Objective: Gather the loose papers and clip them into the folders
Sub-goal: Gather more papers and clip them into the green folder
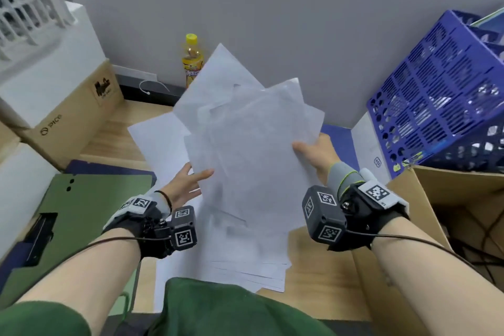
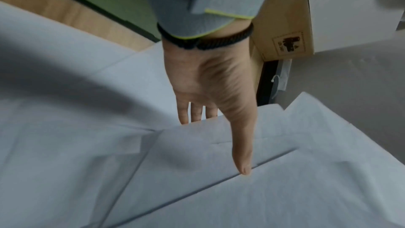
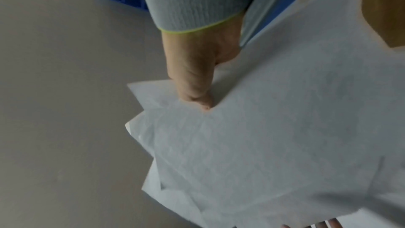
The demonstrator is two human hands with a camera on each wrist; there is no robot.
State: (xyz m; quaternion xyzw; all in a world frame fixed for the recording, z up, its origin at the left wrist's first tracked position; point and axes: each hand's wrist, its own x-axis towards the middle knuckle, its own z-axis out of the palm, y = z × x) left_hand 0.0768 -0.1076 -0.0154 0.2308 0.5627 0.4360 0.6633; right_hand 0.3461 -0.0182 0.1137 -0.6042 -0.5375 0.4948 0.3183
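Observation:
An untidy stack of white papers (image 1: 251, 144) is held up above the wooden desk, its sheets fanned at different angles. My left hand (image 1: 188, 183) pinches the stack's lower left edge. In the left wrist view its thumb (image 2: 241, 145) lies flat on top of the papers (image 2: 285, 188) and its fingers go underneath. My right hand (image 1: 316, 153) grips the right edge, and the right wrist view shows the thumb (image 3: 197, 89) pressed onto the top sheet (image 3: 285, 127). More white sheets (image 1: 245, 270) lie on the desk below. A green folder (image 1: 90, 213) with a black clip (image 1: 41, 232) lies open at the left.
A cardboard box (image 1: 71, 117) stands behind the green folder. A yellow drink bottle (image 1: 192, 60) stands by the grey wall. At the right are a blue perforated crate (image 1: 441, 90), a blue folder (image 1: 338, 144) and an open cardboard box (image 1: 463, 213) with cables.

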